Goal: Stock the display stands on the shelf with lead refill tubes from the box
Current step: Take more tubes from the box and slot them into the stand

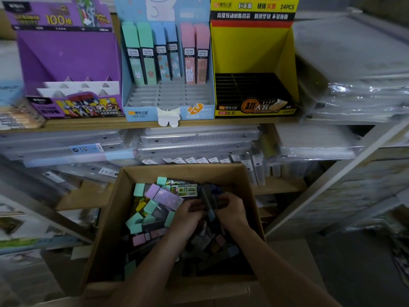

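A cardboard box point(247, 185) below the shelf is full of loose lead refill tubes point(152, 202) in green, purple, pink and dark colours. Both my hands are inside it. My left hand point(188, 216) and my right hand point(230, 209) together grip a dark tube with a blue end point(209, 202), held upright between them. On the wooden shelf stand three display stands: a purple one point(66, 63) with no tubes, a light blue one point(132, 89) with a back row of several pastel tubes, and a yellow one point(254, 52) with bare black slots.
Clear plastic binders and sleeves point(194, 142) are stacked on the lower shelf behind the box. More plastic-wrapped stock point(358, 96) lies to the right of the yellow stand. A white shelf frame point(343, 173) slants down at the right.
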